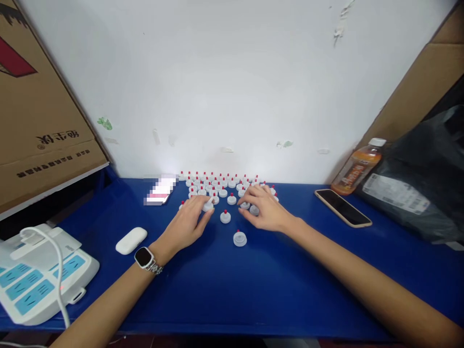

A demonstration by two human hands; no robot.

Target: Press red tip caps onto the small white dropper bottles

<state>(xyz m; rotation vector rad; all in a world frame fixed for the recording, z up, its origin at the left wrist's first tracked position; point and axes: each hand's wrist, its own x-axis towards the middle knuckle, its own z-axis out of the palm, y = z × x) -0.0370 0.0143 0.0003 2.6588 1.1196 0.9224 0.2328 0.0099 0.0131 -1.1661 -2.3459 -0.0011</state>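
Observation:
My left hand (186,220) pinches a white nozzle cap (208,206) between thumb and fingers; its slim spout points up and shows no red tip. To the right, my right hand (263,208) hovers low with thumb and forefinger curved and apart. Behind its finger gap lies a white cap (245,205), and another cap (254,210) sits under the palm; contact with them I cannot tell. Between the hands stands an upright red-tipped cap (225,217). Nearer me, a cap (239,239) lies tipped, its hollow underside facing me.
Several red-tipped white caps (232,182) stand in rows along the wall on the blue table (217,290). Left are a power strip (47,275), a white case (131,240) and a lit phone (161,189). Right are another phone (342,208), a drink bottle (357,169) and a black bag (420,169).

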